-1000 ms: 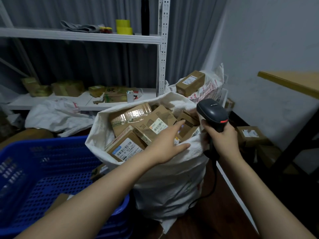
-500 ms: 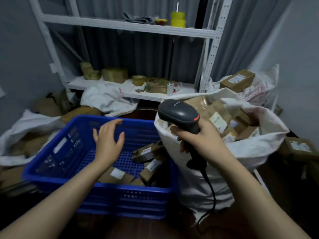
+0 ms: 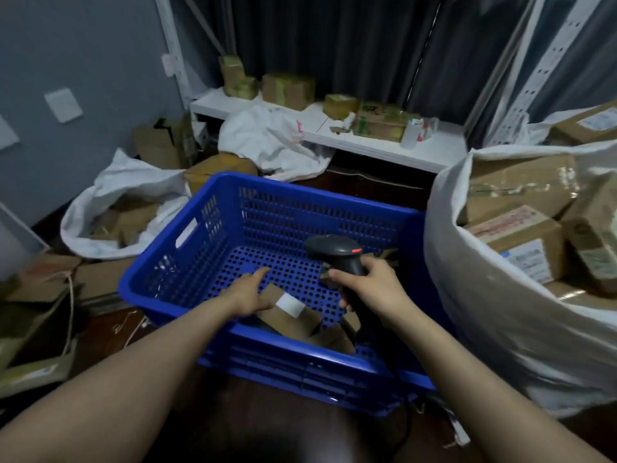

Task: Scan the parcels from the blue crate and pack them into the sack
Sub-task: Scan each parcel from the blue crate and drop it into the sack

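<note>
The blue crate (image 3: 300, 208) stands on the floor in front of me. Inside it, near the front wall, lies a brown parcel with a white label (image 3: 289, 304). My left hand (image 3: 248, 292) reaches into the crate with fingers stretched forward, at the parcel's left edge. My right hand (image 3: 370, 289) grips the handle of the black barcode scanner (image 3: 334, 249), held over the crate's right half. More parcels (image 3: 387, 253) lie partly hidden behind the scanner. The white sack (image 3: 467, 295), full of labelled cardboard parcels (image 3: 524, 242), stands at the right, against the crate.
A low white shelf (image 3: 430, 152) behind the crate carries several taped boxes and a crumpled white bag (image 3: 267, 142). Another white sack (image 3: 133, 182) with cardboard lies at the left. Flattened cardboard and string (image 3: 50, 295) cover the floor at the left.
My view swung left from the sack to the crate. My left hand left the sack's parcels and dropped into the crate onto a parcel. My right hand lowered the scanner over the crate.
</note>
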